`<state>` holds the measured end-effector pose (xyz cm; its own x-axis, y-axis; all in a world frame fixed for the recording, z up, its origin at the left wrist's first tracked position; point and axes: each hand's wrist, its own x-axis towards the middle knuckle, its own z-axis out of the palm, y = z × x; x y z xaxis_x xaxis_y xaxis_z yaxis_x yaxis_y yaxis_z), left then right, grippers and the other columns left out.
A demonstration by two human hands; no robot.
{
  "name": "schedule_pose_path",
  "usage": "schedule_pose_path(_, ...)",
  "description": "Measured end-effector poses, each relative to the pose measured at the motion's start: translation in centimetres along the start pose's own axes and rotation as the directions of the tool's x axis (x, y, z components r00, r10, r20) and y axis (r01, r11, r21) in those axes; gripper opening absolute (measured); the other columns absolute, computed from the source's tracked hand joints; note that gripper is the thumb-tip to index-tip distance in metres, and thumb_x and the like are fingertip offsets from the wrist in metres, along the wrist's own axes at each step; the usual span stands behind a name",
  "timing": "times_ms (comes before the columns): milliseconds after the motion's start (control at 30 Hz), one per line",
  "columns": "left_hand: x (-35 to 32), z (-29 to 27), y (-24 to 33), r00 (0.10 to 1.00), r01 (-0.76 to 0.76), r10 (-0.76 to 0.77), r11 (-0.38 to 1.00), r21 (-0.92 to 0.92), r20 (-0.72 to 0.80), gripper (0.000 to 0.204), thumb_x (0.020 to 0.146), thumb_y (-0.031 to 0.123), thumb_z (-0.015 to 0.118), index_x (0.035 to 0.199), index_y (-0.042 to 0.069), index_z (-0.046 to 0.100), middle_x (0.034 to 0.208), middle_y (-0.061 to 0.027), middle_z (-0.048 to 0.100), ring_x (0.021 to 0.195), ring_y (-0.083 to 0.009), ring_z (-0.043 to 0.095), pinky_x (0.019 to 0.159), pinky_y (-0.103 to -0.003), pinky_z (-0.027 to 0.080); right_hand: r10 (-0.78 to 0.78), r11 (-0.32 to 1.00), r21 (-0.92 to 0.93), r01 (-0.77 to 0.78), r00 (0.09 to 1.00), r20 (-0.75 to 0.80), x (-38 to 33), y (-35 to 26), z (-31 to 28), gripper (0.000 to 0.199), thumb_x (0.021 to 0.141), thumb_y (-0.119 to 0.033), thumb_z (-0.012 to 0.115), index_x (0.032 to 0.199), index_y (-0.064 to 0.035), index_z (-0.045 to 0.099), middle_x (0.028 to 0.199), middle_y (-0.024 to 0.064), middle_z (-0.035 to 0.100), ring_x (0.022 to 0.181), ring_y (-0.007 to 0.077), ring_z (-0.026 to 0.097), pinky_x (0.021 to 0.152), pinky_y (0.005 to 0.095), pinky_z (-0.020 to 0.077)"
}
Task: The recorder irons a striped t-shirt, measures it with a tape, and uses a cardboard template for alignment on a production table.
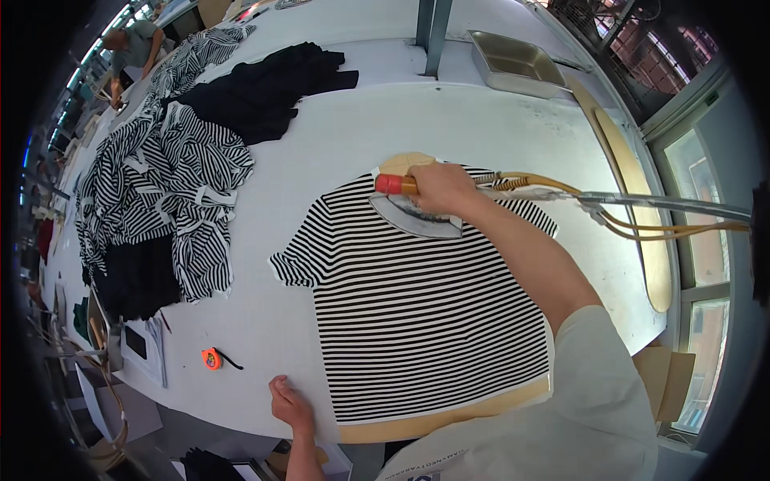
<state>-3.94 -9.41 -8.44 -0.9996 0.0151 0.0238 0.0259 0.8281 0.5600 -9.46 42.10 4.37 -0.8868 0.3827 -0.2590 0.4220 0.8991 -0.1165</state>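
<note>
My right hand (439,189) holds the iron (413,218) mid-frame; I can't tell the grip of my left hand (293,409). Leaving heat still could burn the striped T-shirt (425,313).

The right hand (441,189) is blocking part of the iron's handle (396,185) from me, and the iron (413,222) covers a patch of the striped T-shirt (425,321) below its collar. Its right edge? Partly lost behind the right forearm (533,256). Of the tan board (437,415) underneath, I get only strips at collar and hem. Past the table's (377,120) far left edge, a co-worker's (135,50) hands are too small to read.
</note>
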Motion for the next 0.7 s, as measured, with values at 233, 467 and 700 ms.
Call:
schedule_pose_path(233,0.5,-0.1,-0.1,0.999,0.040,-0.040,0.999,-0.007,-0.001,0.033,0.106,0.029,0.037,0.105,0.009,0.064,0.072,-0.0075,0.061,0.062,-0.0241,0.052,0.063,-0.037,0.043,-0.009,0.999,0.032,0.009,1.000,0.019,5.6,1.2,-0.1,0.017,0.083,-0.018,0.063,0.094,-0.0079,0.072,0.092,0.0148,0.073,0.084,0.0345,0.069,0.075,0.0440,0.0537)
schedule_pose_path(467,-0.2,-0.6,-0.9,1.000,-0.005,0.004,0.998,-0.068,-0.015,0.034,0.105,0.030,0.040,0.104,0.008,0.065,0.076,-0.0083,0.065,0.064,-0.0257,0.056,0.065,-0.037,0.045,0.059,0.997,0.052,-0.063,0.996,0.067,-19.1,1.5,2.7,0.039,0.084,-0.036,0.071,0.119,-0.0181,0.068,0.086,0.0098,0.074,0.075,0.0316,0.068,0.070,0.0401,0.0510)
schedule_pose_path(700,0.0,-2.8,-0.8,0.980,-0.143,0.165,0.974,-0.178,0.116,0.018,0.100,0.020,0.052,0.104,0.010,0.066,0.088,-0.0069,0.070,0.070,-0.0282,0.060,0.069,-0.037,0.048,0.846,0.522,0.398,-0.755,0.517,-0.129,-39.1,12.3,7.6,0.052,0.085,-0.022,0.072,0.132,-0.0066,0.058,0.109,0.0151,0.072,0.093,0.0374,0.068,0.085,0.0440,0.0515)
